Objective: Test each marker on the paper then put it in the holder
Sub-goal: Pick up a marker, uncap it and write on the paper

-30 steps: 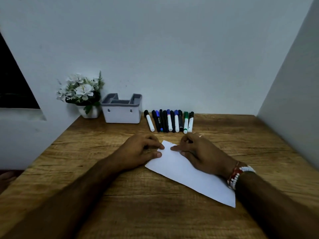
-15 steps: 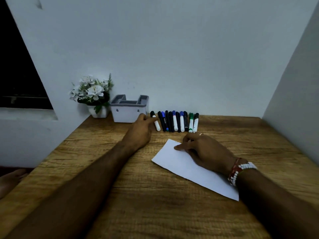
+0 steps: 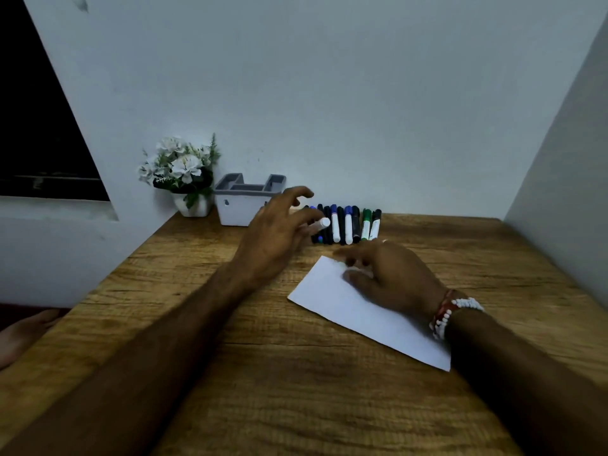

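Observation:
My left hand [image 3: 279, 230] is closed around a white-barrelled marker [image 3: 319, 224], whose end sticks out past the fingers just above the table. Right of it, a row of several markers [image 3: 348, 225] with black, blue and green caps lies side by side against the back wall. The grey-topped white holder [image 3: 245, 209] stands to the left of the row, partly hidden by my left hand. A white sheet of paper [image 3: 332, 297] lies at an angle on the wooden table [image 3: 296, 390], and my right hand [image 3: 388, 278] rests flat on its upper part, fingers spread, holding nothing.
A small white pot of white flowers [image 3: 184, 172] stands left of the holder, in the corner. Walls close the table at the back and on the right. A dark window opening is at the far left. A beaded bracelet [image 3: 450, 315] sits on my right wrist.
My left hand left the paper, reached to the row's left end and lifted the white marker. My right hand stayed on the paper. The view shifted slightly.

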